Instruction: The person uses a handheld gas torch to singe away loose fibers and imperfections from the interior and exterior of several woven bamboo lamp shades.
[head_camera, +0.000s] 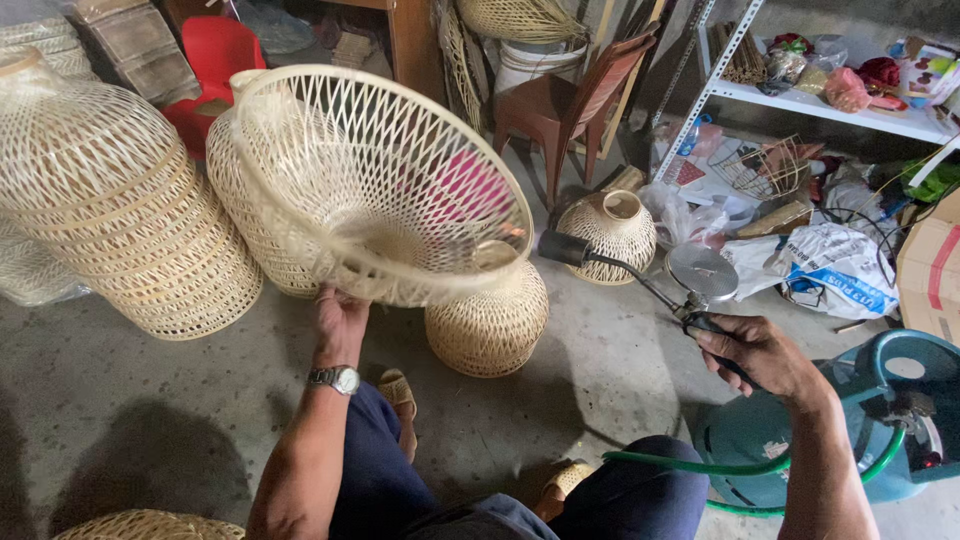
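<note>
Clearly, in the head view, the left hand (338, 318) gripped the lower rim of a woven bamboo shade (385, 185), held tilted at centre-left of the frame with its open mouth facing the camera. The right hand (752, 352), at right of centre, was closed around the handle of a gas torch (640, 278), its nozzle pointing at the shade's right edge. A green hose (740, 466) ran to a blue gas cylinder (880, 420) at lower right. Stacked shades (120, 210) stood at left. The step looked like singeing stray fibres; going on would likely call for turning the shade while keeping the nozzle off the weave.
</note>
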